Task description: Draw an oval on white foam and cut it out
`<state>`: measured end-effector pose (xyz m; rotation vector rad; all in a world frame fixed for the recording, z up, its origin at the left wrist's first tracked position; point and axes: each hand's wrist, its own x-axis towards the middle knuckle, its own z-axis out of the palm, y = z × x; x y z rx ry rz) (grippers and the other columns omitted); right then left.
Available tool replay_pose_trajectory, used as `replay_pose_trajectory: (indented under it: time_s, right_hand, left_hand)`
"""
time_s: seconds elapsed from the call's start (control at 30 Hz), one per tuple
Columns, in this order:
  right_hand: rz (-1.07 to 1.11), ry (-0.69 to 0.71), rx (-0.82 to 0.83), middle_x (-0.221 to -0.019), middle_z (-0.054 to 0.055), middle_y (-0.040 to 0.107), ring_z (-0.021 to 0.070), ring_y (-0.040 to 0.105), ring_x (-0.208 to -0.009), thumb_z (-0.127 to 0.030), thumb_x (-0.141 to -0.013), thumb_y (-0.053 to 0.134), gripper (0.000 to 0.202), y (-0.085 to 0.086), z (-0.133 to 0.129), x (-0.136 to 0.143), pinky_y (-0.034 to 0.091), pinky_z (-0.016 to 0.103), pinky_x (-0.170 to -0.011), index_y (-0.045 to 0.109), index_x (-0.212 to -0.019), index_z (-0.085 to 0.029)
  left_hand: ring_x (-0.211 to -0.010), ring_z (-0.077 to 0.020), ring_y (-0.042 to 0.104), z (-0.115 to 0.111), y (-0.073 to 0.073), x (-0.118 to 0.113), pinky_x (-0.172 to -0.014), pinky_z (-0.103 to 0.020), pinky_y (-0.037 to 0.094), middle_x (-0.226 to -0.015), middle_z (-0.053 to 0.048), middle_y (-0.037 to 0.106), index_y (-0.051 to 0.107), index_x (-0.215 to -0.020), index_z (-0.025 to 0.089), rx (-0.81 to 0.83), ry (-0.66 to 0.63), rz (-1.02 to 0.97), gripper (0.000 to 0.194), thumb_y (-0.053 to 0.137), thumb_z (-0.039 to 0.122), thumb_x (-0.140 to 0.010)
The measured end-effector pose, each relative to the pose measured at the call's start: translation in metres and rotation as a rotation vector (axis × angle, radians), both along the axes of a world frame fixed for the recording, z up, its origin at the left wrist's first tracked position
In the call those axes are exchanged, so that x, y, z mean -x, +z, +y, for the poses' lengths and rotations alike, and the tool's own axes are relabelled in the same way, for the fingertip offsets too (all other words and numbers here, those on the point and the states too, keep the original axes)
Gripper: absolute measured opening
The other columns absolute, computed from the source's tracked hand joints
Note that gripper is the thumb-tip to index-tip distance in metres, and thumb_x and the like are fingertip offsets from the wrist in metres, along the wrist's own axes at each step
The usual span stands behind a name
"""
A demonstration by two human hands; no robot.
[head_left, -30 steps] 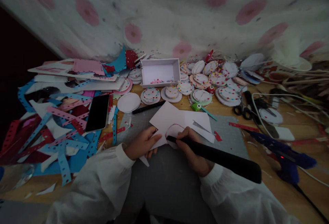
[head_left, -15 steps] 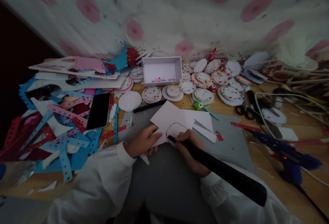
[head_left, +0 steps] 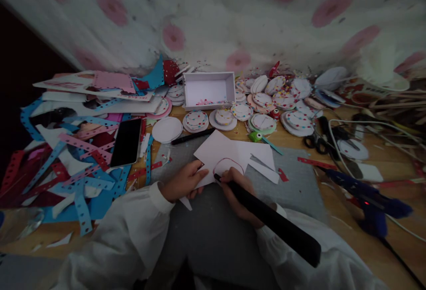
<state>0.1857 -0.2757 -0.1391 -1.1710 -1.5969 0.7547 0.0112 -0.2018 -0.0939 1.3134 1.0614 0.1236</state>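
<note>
My left hand point(head_left: 184, 180) pinches the lower left edge of a sheet of white card point(head_left: 213, 152), thumb on top and fingers beneath. Closed around a thick black pen-like tool point(head_left: 273, 219) is my right hand point(head_left: 238, 192). Its slim dark tip meets the card at the left side of a dark red curved line point(head_left: 228, 160). Whether the tip marks or cuts I cannot tell. A second white piece with a slit point(head_left: 261, 154) lies at the card's right. Under everything is a grey cutting mat point(head_left: 213, 237).
Colourful paper strips point(head_left: 76, 166) and a phone point(head_left: 126, 143) lie left. Behind stand a white box point(head_left: 209, 90) and several stacked paper discs point(head_left: 196, 121). A black pen point(head_left: 193, 136) lies near. Right are scissors point(head_left: 316, 143), cables and a blue glue gun point(head_left: 369, 197) with a lit red light.
The black tool's rear end has swung left and my right hand has shifted slightly left, its tip staying near the line's left side. My left hand holds its place on the card.
</note>
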Motion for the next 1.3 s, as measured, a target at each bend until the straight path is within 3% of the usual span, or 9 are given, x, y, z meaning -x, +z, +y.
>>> replay_pose_trajectory:
  time_s: [0.27, 0.43, 0.63, 0.8, 0.9, 1.0, 1.13, 1.3]
  right_hand:
    - [-0.021, 0.08, 0.028, -0.067, -0.003, 0.048, 0.0142, 0.045, -0.058, -0.012, -0.08, 0.051, 0.014, 0.003, 0.002, -0.005, 0.034, 0.028, -0.053, 0.045, -0.08, -0.025]
    - [0.006, 0.032, 0.105, -0.066, -0.003, 0.05, 0.0147, 0.047, -0.059, -0.018, -0.08, 0.055, 0.011, 0.012, 0.002, -0.012, 0.035, 0.028, -0.055, 0.047, -0.076, -0.025]
    - [0.219, 0.257, 0.196, -0.067, 0.0, 0.051, 0.0166, 0.048, -0.064, -0.023, -0.079, 0.054, 0.01, 0.016, 0.001, -0.018, 0.036, 0.03, -0.059, 0.05, -0.07, -0.023]
    - [0.636, 0.07, 0.248, -0.066, -0.002, 0.048, 0.017, 0.047, -0.067, -0.022, -0.075, 0.056, 0.006, 0.01, 0.004, -0.012, 0.038, 0.031, -0.063, 0.051, -0.073, -0.023]
    - [0.752, 0.065, 0.293, -0.065, -0.002, 0.047, 0.0172, 0.047, -0.066, -0.021, -0.072, 0.055, 0.005, 0.011, 0.008, -0.008, 0.038, 0.031, -0.063, 0.051, -0.075, -0.023]
    - [0.872, 0.081, 0.328, -0.061, -0.003, 0.044, 0.017, 0.046, -0.062, -0.02, -0.068, 0.052, 0.006, 0.016, 0.013, -0.008, 0.037, 0.031, -0.06, 0.05, -0.073, -0.022]
    - [0.913, 0.083, 0.391, -0.058, -0.003, 0.041, 0.0169, 0.044, -0.059, -0.02, -0.065, 0.049, 0.006, 0.022, 0.017, -0.01, 0.036, 0.031, -0.058, 0.048, -0.07, -0.023]
    - [0.886, 0.078, 0.4, -0.056, -0.003, 0.04, 0.0171, 0.043, -0.057, -0.022, -0.064, 0.049, 0.005, 0.024, 0.018, -0.01, 0.037, 0.032, -0.058, 0.047, -0.069, -0.023]
  left_hand:
    - [-0.03, -0.0049, 0.04, 0.0, 0.002, 0.001, -0.029, -0.012, 0.028, -0.049, 0.009, 0.051, 0.047, -0.091, 0.018, 0.003, -0.004, -0.022, 0.028, 0.046, 0.046, -0.089]
    - [-0.03, -0.0048, 0.041, 0.0, 0.004, 0.002, -0.03, -0.013, 0.028, -0.05, 0.009, 0.052, 0.049, -0.095, 0.018, 0.028, -0.006, -0.034, 0.033, 0.049, 0.05, -0.088]
    - [-0.028, -0.0051, 0.039, 0.006, -0.002, 0.005, -0.029, -0.013, 0.027, -0.047, 0.008, 0.052, 0.05, -0.095, 0.017, 0.024, 0.019, -0.033, 0.038, 0.052, 0.054, -0.085]
    - [-0.032, -0.0067, 0.046, 0.008, -0.001, 0.011, -0.031, -0.015, 0.031, -0.051, 0.004, 0.058, 0.052, -0.092, 0.016, 0.107, 0.004, -0.11, 0.041, 0.055, 0.056, -0.083]
    - [-0.035, -0.0071, 0.048, 0.008, 0.004, 0.013, -0.033, -0.016, 0.032, -0.055, 0.002, 0.061, 0.054, -0.087, 0.015, 0.212, -0.026, -0.147, 0.042, 0.059, 0.056, -0.08]
    - [-0.042, -0.0069, 0.052, 0.007, 0.007, 0.013, -0.039, -0.017, 0.037, -0.064, 0.0, 0.065, 0.058, -0.086, 0.014, 0.203, -0.032, -0.16, 0.038, 0.068, 0.049, -0.074]
    - [-0.058, -0.0108, 0.061, 0.004, 0.011, 0.009, -0.054, -0.02, 0.046, -0.073, -0.001, 0.069, 0.064, -0.084, 0.014, 0.16, -0.014, -0.16, 0.03, 0.074, 0.037, -0.068]
    - [-0.063, -0.0136, 0.064, -0.001, 0.011, 0.005, -0.058, -0.022, 0.047, -0.074, 0.0, 0.07, 0.067, -0.079, 0.016, 0.147, 0.021, -0.138, 0.018, 0.073, 0.029, -0.069]
